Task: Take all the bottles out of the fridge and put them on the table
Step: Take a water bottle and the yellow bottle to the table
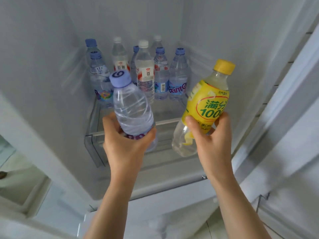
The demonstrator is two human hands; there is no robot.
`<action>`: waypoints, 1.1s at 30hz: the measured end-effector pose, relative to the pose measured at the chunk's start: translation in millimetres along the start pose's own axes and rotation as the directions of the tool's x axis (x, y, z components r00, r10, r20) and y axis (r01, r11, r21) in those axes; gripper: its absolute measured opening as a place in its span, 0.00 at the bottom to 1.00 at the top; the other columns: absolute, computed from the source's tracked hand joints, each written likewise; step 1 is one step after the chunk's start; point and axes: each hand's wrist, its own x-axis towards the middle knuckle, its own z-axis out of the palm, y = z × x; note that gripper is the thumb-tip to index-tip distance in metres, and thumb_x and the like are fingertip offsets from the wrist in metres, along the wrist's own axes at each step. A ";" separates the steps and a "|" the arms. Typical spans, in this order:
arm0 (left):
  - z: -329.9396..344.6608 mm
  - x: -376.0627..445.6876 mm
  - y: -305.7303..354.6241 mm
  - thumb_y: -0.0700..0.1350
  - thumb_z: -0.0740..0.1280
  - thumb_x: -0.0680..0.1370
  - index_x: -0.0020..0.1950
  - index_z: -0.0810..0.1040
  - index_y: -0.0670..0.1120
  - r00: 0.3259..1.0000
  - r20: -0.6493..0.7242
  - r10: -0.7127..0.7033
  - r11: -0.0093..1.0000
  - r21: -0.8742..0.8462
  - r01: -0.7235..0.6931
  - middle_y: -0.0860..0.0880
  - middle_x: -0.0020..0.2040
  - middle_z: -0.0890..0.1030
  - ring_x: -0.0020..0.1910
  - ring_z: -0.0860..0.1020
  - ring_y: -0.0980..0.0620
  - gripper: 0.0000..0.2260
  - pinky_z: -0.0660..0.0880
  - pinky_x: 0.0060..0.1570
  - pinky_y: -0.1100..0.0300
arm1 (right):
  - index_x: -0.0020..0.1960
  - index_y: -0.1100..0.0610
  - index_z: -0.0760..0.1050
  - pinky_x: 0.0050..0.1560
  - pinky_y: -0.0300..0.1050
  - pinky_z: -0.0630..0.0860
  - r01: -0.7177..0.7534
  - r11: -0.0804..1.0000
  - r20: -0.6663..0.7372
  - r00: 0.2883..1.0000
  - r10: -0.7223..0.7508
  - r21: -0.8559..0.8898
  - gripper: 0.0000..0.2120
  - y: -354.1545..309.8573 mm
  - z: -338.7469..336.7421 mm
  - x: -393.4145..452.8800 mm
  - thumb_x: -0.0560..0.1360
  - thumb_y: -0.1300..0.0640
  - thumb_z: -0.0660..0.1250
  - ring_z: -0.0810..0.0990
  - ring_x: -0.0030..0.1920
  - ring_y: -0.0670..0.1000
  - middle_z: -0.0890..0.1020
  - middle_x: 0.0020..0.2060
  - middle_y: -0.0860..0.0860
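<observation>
With both bottles already lifted clear of shelf, next move reads as carry back toward table, which is out of view. Water bottle [133, 107] rises from left hand [126, 142], long axis near upright, cap tipped slightly left; fingers wrapped round lower body. Lemon drink bottle [203, 107] gripped mid-label by right hand [212, 140], cap leaning right. Beyond both hands, remaining bottles [146, 73] stand upright at back of glass shelf [165, 121], nearer neither hand.

Lemon drink [205, 104]: yellow cap, label; water bottle [132, 109]: lilac cap.
</observation>
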 end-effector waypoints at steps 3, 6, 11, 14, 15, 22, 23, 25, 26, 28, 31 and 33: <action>-18.2 -24.6 -7.3 0.46 0.82 0.58 0.54 0.70 0.53 0.997 0.073 -0.002 1.000 -0.019 0.003 0.57 0.46 0.82 0.47 0.82 0.55 0.31 0.80 0.48 0.53 | 0.55 0.59 0.70 0.47 0.46 0.79 -0.046 0.999 0.012 0.999 0.046 -0.030 0.24 -6.6 -13.0 -35.9 0.66 0.50 0.74 0.83 0.45 0.46 0.82 0.44 0.45; -42.6 -54.6 -16.2 0.48 0.81 0.57 0.54 0.70 0.52 0.984 0.174 -0.037 0.999 -0.031 0.043 0.53 0.46 0.83 0.47 0.82 0.51 0.30 0.80 0.48 0.48 | 0.54 0.57 0.72 0.46 0.45 0.79 -0.099 0.992 0.002 0.995 0.099 -0.078 0.22 -11.4 -24.7 -80.6 0.67 0.51 0.77 0.83 0.44 0.44 0.83 0.42 0.43; -105.0 -118.4 -39.8 0.51 0.80 0.56 0.50 0.70 0.51 0.921 0.385 -0.062 0.998 -0.002 0.068 0.56 0.42 0.82 0.43 0.81 0.53 0.28 0.80 0.42 0.51 | 0.52 0.58 0.71 0.44 0.41 0.78 -0.214 0.970 -0.060 0.976 0.208 -0.118 0.19 -19.6 -43.2 -185.3 0.68 0.55 0.76 0.82 0.42 0.45 0.83 0.42 0.48; -128.9 -148.9 -44.5 0.54 0.79 0.55 0.51 0.70 0.53 0.880 0.466 -0.089 0.996 0.054 0.072 0.62 0.43 0.80 0.42 0.80 0.60 0.29 0.76 0.38 0.66 | 0.53 0.56 0.71 0.42 0.35 0.76 -0.288 0.952 -0.068 0.957 0.282 -0.100 0.19 -20.4 -56.1 -230.3 0.68 0.57 0.76 0.82 0.43 0.45 0.83 0.43 0.48; -137.4 -162.6 -46.2 0.54 0.79 0.55 0.51 0.71 0.54 0.856 0.505 -0.113 0.994 0.070 0.090 0.62 0.44 0.81 0.43 0.80 0.60 0.30 0.77 0.39 0.65 | 0.53 0.54 0.71 0.41 0.33 0.76 -0.323 0.940 -0.076 0.946 0.316 -0.113 0.19 -22.1 -61.2 -248.8 0.67 0.57 0.77 0.82 0.42 0.44 0.83 0.42 0.47; -176.6 -249.2 -68.4 0.57 0.80 0.52 0.51 0.69 0.59 0.658 0.703 -0.271 0.961 0.237 0.142 0.61 0.46 0.81 0.44 0.81 0.59 0.32 0.81 0.43 0.51 | 0.57 0.48 0.68 0.48 0.50 0.81 -0.580 0.784 -0.265 0.809 0.524 -0.222 0.28 -28.4 -116.2 -365.3 0.63 0.49 0.78 0.82 0.47 0.45 0.82 0.47 0.44; -178.7 -261.3 -68.6 0.56 0.81 0.53 0.52 0.70 0.59 0.626 0.728 -0.280 0.958 0.253 0.135 0.60 0.46 0.81 0.43 0.80 0.60 0.32 0.80 0.42 0.55 | 0.58 0.46 0.67 0.48 0.51 0.81 -0.609 0.760 -0.298 0.786 0.541 -0.226 0.29 -30.1 -126.8 -379.5 0.62 0.48 0.78 0.82 0.47 0.45 0.81 0.48 0.44; -181.7 -286.3 -68.6 0.51 0.84 0.55 0.54 0.70 0.57 0.558 0.778 -0.291 0.955 0.270 0.121 0.61 0.47 0.80 0.44 0.80 0.61 0.34 0.77 0.40 0.62 | 0.58 0.44 0.66 0.49 0.54 0.81 -0.663 0.718 -0.365 0.735 0.571 -0.213 0.30 -34.3 -148.4 -406.1 0.61 0.49 0.78 0.82 0.47 0.45 0.81 0.47 0.42; -181.1 -298.7 -67.6 0.49 0.83 0.56 0.56 0.70 0.55 0.525 0.801 -0.290 0.955 0.274 0.110 0.61 0.48 0.79 0.45 0.80 0.60 0.34 0.76 0.40 0.65 | 0.58 0.44 0.65 0.49 0.54 0.81 -0.689 0.698 -0.396 0.706 0.586 -0.194 0.31 -34.6 -159.9 -418.6 0.62 0.52 0.79 0.82 0.47 0.45 0.80 0.47 0.41; -176.4 -326.7 -63.4 0.48 0.82 0.58 0.59 0.70 0.51 0.458 0.844 -0.279 0.958 0.275 0.078 0.61 0.48 0.78 0.45 0.80 0.58 0.34 0.74 0.38 0.69 | 0.58 0.45 0.65 0.50 0.54 0.81 -0.729 0.666 -0.455 0.653 0.605 -0.160 0.32 -38.7 -185.2 -443.8 0.63 0.56 0.80 0.82 0.47 0.44 0.80 0.47 0.40; -164.0 -365.3 -54.0 0.49 0.82 0.58 0.58 0.71 0.51 0.365 0.897 -0.250 0.966 0.258 0.026 0.60 0.47 0.78 0.44 0.79 0.58 0.33 0.74 0.36 0.73 | 0.60 0.47 0.64 0.51 0.55 0.81 -0.763 0.633 -0.510 0.600 0.616 -0.134 0.33 -45.3 -220.1 -474.9 0.63 0.56 0.79 0.82 0.48 0.45 0.80 0.48 0.40; -152.3 -398.7 -44.7 0.49 0.82 0.58 0.59 0.72 0.49 0.303 0.924 -0.232 0.971 0.241 0.009 0.57 0.48 0.80 0.45 0.80 0.55 0.33 0.75 0.39 0.70 | 0.59 0.47 0.65 0.51 0.55 0.81 -0.780 0.618 -0.549 0.561 0.620 -0.099 0.32 -52.0 -249.5 -498.0 0.63 0.56 0.79 0.82 0.48 0.44 0.81 0.49 0.42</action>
